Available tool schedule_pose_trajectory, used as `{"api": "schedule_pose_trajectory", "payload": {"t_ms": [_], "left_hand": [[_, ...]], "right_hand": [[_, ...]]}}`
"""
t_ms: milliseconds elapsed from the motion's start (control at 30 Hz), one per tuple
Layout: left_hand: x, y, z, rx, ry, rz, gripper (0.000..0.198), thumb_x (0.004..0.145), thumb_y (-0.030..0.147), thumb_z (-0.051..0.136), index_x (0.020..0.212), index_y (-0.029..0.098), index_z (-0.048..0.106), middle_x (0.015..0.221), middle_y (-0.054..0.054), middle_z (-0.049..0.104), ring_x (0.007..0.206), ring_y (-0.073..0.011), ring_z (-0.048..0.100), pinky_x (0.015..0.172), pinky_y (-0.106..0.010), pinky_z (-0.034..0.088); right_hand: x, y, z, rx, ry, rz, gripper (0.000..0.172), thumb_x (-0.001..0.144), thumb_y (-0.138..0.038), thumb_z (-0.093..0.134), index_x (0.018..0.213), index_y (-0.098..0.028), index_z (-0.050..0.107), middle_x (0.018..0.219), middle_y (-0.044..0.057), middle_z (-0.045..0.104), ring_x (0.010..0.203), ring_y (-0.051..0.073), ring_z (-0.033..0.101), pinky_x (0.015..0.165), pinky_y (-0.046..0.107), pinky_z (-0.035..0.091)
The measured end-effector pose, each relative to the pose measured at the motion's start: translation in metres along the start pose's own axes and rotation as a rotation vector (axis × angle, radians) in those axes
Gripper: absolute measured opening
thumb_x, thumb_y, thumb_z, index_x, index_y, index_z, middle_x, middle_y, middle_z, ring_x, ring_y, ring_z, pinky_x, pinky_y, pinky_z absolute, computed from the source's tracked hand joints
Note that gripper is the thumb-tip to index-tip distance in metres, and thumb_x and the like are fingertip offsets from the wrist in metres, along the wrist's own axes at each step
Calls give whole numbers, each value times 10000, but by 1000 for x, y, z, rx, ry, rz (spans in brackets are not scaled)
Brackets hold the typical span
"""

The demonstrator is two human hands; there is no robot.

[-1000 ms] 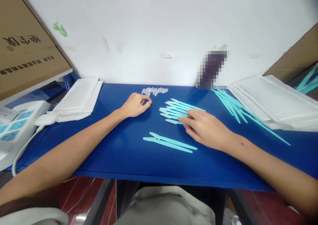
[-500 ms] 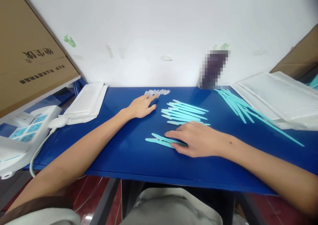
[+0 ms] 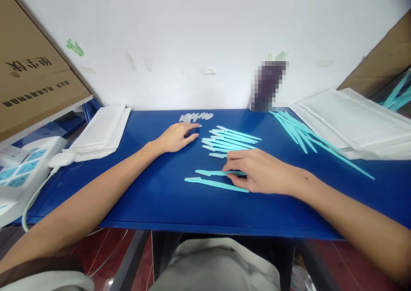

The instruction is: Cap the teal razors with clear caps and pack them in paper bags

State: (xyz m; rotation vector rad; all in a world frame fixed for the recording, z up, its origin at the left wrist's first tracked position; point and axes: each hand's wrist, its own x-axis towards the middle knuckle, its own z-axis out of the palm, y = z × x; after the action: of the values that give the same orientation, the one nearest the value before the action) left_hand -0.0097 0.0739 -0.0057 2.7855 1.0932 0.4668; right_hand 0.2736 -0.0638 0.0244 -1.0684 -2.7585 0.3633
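Note:
My right hand (image 3: 253,171) pinches the handle of a turquoise eyebrow razor (image 3: 208,173), its blade end pointing left. Just below it, a second eyebrow razor (image 3: 215,184) lies on the blue table. Farther back, several more razors (image 3: 234,139) are lined up side by side, the nearest partly hidden by my right hand. My left hand (image 3: 176,136) rests open, index finger stretched out onto a small whitish cap (image 3: 199,126). Just beyond that fingertip lies a row of similar whitish caps (image 3: 195,117).
More turquoise razors (image 3: 295,130) lie loosely beside plastic bags (image 3: 356,120) on the right. White packets (image 3: 98,130) and a power strip (image 3: 35,167) with a plugged-in cable are on the left. Cardboard boxes (image 3: 32,60) stand at both sides. A white wall backs the table (image 3: 154,209).
My right hand has lifted one razor away from the other, so the two lie apart. My left index finger has drawn a cap slightly toward me from the row. The view has shifted a little.

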Motion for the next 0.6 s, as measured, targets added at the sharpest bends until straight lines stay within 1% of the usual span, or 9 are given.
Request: {"api": "schedule_pose_trajectory", "payload": {"t_ms": [100,167,233,300,333,400,500,533,600], "left_hand": [[0,1,0,14,0,12,510,1027,423,458,1371,120,681,790,-55,631,743,-205,590,727,-311,451],[-2,2,1,-18,59,29,440,1017,391,475,1253,145,753,750,-45,624,704,-190,583,690,-300,433],[-6,3,2,7,180,64,368,1006,375,507,1054,175,812,704,-35,619,675,-175,572,699,-307,414],[-9,4,3,68,316,90,343,995,376,545,877,190,809,638,-19,605,650,-165,564,743,-328,403],[-10,4,5,82,364,90,342,993,376,555,835,193,798,599,-6,590,625,-157,556,759,-335,400],[-11,4,6,55,391,62,344,1001,371,543,848,193,793,536,20,544,557,-140,525,744,-325,403],[-11,3,8,-4,316,-31,346,1013,355,505,961,174,795,540,24,532,516,-138,504,649,-289,394],[-10,3,7,3,286,-53,347,1014,357,502,1017,167,792,591,9,569,545,-147,528,641,-286,398],[-8,2,6,57,225,-80,376,1021,383,502,1153,161,775,782,-46,656,669,-179,597,674,-294,430]], "right_hand": [[2,1,0,41,6,36,172,967,-251,582,979,-189,742,1017,61,692,796,169,637,668,292,426],[2,2,0,55,7,56,163,977,-257,571,979,-190,719,1006,56,690,806,171,634,685,294,435],[3,4,0,48,8,73,158,989,-262,557,988,-191,699,981,49,689,798,171,626,685,297,438],[3,7,0,28,15,89,149,996,-263,552,1001,-188,680,984,50,691,800,175,625,687,300,443],[4,8,1,18,20,98,146,999,-263,551,1006,-185,673,996,55,690,803,177,627,690,303,448],[5,11,2,-5,33,111,151,1006,-259,543,1026,-180,671,1033,69,683,827,186,635,714,313,466],[5,15,6,-37,68,100,204,1018,-255,532,1123,-171,686,1097,94,666,923,219,654,794,346,504],[6,16,7,-43,81,87,226,1021,-254,530,1157,-167,688,1111,102,662,961,231,657,825,360,513],[6,18,10,-51,107,59,254,1028,-255,521,1191,-159,690,1125,116,658,1012,249,655,867,384,524]]}}
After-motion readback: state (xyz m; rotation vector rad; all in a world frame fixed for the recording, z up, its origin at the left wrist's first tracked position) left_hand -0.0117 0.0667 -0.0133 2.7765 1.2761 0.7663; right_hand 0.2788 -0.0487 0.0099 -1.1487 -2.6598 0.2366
